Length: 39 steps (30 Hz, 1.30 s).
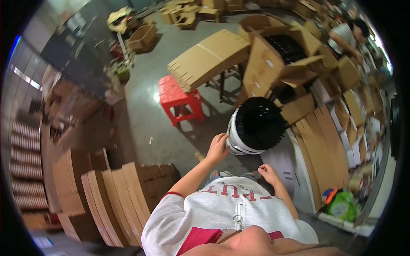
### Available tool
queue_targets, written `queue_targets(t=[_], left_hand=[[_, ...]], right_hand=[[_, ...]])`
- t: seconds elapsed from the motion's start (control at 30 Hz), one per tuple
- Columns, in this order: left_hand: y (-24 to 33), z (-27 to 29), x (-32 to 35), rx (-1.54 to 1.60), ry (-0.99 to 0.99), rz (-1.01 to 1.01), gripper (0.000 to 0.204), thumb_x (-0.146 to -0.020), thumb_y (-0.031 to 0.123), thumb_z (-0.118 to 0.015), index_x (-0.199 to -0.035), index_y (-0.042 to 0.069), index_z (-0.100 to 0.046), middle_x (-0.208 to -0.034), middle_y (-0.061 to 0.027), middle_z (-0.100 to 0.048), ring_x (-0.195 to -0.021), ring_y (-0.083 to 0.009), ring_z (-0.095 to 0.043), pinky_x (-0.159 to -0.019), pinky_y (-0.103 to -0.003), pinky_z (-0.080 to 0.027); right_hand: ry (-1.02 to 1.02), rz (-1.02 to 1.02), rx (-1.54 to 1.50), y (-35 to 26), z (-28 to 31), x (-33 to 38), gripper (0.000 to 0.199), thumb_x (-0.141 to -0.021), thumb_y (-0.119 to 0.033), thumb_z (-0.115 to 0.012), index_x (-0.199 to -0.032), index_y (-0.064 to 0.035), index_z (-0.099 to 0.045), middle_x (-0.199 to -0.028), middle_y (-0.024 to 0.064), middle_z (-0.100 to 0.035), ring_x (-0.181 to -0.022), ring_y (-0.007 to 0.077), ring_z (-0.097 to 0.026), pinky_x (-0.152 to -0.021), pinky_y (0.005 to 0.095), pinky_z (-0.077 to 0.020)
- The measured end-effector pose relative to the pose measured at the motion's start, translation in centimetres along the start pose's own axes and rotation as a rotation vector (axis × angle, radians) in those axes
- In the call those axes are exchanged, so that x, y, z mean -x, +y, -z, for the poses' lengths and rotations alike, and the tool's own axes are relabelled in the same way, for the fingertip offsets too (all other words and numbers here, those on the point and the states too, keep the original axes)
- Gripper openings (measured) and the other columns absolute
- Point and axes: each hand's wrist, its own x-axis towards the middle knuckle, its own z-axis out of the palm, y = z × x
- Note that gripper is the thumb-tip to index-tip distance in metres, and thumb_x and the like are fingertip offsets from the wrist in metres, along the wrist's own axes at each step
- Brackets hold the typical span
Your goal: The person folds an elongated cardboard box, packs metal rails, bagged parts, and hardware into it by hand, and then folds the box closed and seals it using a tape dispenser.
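A white bucket packed with thin black rods stands on the floor just ahead of me. My left hand rests against the bucket's left side, fingers curled on its wall. My right hand hangs loosely closed below the bucket, near a pale flat board, and I cannot see anything in it. My grey and red shirt fills the lower middle of the view.
A red plastic stool stands on the concrete floor beyond the bucket. Flat cardboard sheets lie on a stand behind it. Open cartons and stacked cardboard line the right; more stacks stand at lower left. Another person works far right.
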Motion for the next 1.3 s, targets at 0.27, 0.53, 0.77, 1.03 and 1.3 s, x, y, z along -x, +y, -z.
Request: queue_targets(t=[0.27, 0.53, 0.77, 1.03, 1.3], left_hand=[[6.1, -14.9, -18.2, 0.173, 0.112, 0.038, 0.062, -0.074, 0.017, -0.069, -0.125, -0.004, -0.041, -0.123, -0.0259, -0.048, -0.117, -0.0401, -0.046, -0.1, -0.041, -0.036], [5.6, -18.2, -27.6, 0.442, 0.005, 0.226, 0.026, -0.083, 0.02, -0.069, -0.095, -0.001, -0.061, -0.084, -0.0054, -0.065, -0.076, -0.0133, -0.057, -0.07, -0.028, -0.045], [3.2, -17.2, -26.0, 0.246, 0.111, 0.305, 0.028, -0.091, 0.027, -0.059, -0.091, 0.0, -0.064, -0.078, -0.006, -0.066, -0.073, -0.0167, -0.06, -0.068, -0.03, -0.046], [20.4, -11.5, -22.7, 0.241, 0.162, -0.043, 0.031, -0.096, 0.022, -0.046, -0.075, 0.001, -0.051, -0.064, -0.0059, -0.056, -0.061, -0.0172, -0.055, -0.06, -0.029, -0.043], [35.8, -11.5, -22.6, 1.444, -0.153, -0.3, 0.04, -0.085, 0.033, -0.064, -0.064, 0.009, -0.041, -0.053, -0.0028, -0.04, -0.048, -0.0172, -0.038, -0.046, -0.033, -0.032]], right_hand=[[0.343, -0.137, -0.064, 10.0, 6.6, 6.4, 0.026, -0.085, -0.024, -0.065, -0.098, -0.0009, -0.061, -0.084, 0.0083, -0.063, -0.077, 0.0163, -0.058, -0.071, 0.0297, -0.0463], [0.469, -0.124, -0.176, 16.5, 15.9, 7.1, 0.032, -0.086, -0.027, -0.064, -0.102, 0.0006, -0.059, -0.08, 0.0056, -0.059, -0.074, 0.0146, -0.055, -0.068, 0.0304, -0.0451], [0.49, -0.067, -0.137, 20.2, 22.6, 6.0, 0.028, -0.086, -0.024, -0.063, -0.1, -0.0002, -0.06, -0.079, 0.0052, -0.06, -0.074, 0.0152, -0.056, -0.07, 0.0297, -0.0458], [0.356, 0.129, -0.148, 8.0, 28.3, 4.3, 0.029, -0.084, -0.018, -0.064, -0.106, 0.0002, -0.057, -0.092, 0.0112, -0.061, -0.082, 0.0183, -0.059, -0.074, 0.0312, -0.0477], [0.593, 0.937, 0.32, -12.5, 30.5, 3.9, 0.053, -0.076, -0.019, -0.07, -0.123, -0.0084, -0.049, -0.113, 0.0179, -0.056, -0.106, 0.0355, -0.053, -0.09, 0.0408, -0.0432]])
